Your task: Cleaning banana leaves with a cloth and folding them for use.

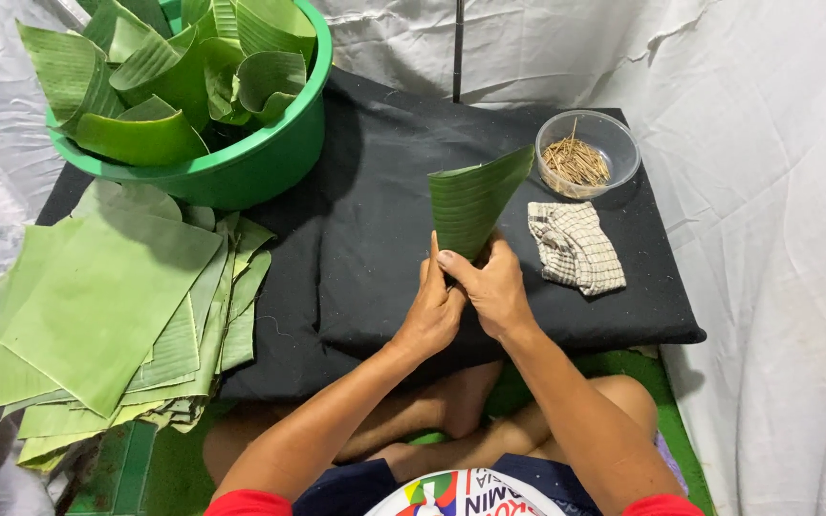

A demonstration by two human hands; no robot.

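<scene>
Both hands, left hand (429,311) and right hand (491,287), clench a banana-leaf cone (471,201) at its tip. Shaping appears underway. Pinning likely needs a wooden pick (576,161).

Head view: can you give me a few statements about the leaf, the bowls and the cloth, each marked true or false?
1. Both hands, left hand and right hand, hold the rolled green leaf. True.
2. The clear bowl holds water only. False: it holds thin brown sticks.
3. The checked cloth lies on the black mat, just below the clear bowl. True.
4. The green tub is empty. False: it is full of curled leaf pieces.
5. The stack of flat leaves lies to the person's right. False: it lies to their left.
</scene>
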